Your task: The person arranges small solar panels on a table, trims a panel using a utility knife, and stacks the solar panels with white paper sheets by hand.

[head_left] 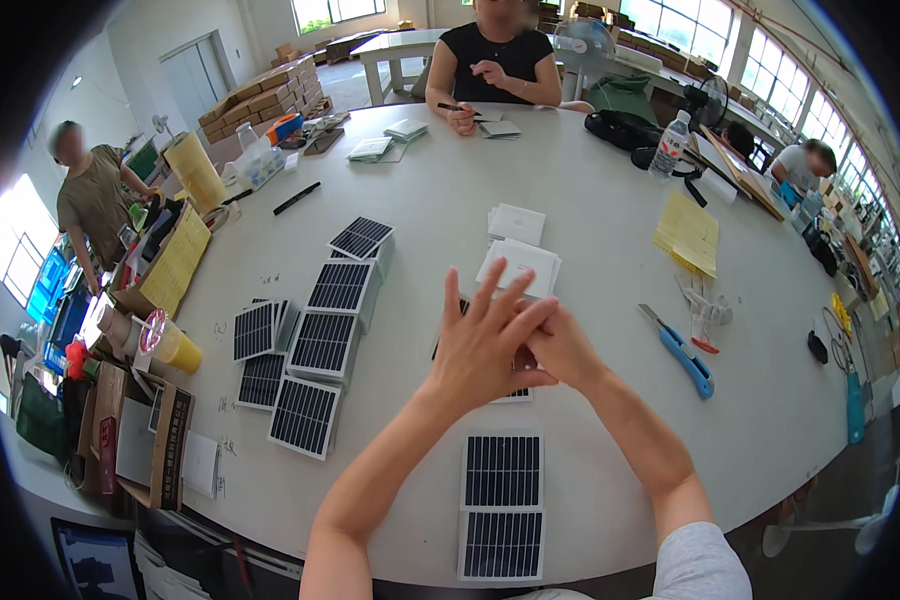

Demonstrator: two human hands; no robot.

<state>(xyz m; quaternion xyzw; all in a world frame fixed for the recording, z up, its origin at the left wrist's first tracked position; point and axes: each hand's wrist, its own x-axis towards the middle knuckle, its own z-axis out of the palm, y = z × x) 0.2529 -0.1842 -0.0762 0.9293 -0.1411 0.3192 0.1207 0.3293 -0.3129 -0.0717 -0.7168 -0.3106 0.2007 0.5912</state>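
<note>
- The bare left hand (478,345) hung over the middle of the table with its fingers spread wide, and nothing showed in its grip.
- The bare right hand (562,345) met it from the right, fingers curled in against the left hand's fingers; whether it pinched anything could not be told.
- Below the hands, a dark, white-edged solar panel (514,396) lay mostly hidden.
- Nearer, two square dark solar panels with white borders (503,470) lay in a column, one just beyond the other.
- To the left stood stacks of similar dark panels (322,342), some tilted.
- Just beyond the hands lay flat white square pieces (518,262) in overlapping piles.
- To the right, a blue-handled utility knife (686,362) rested on the broad pale tabletop (600,480).
- At the far edge, a person in black (498,65) held a black pen (451,107).
</note>
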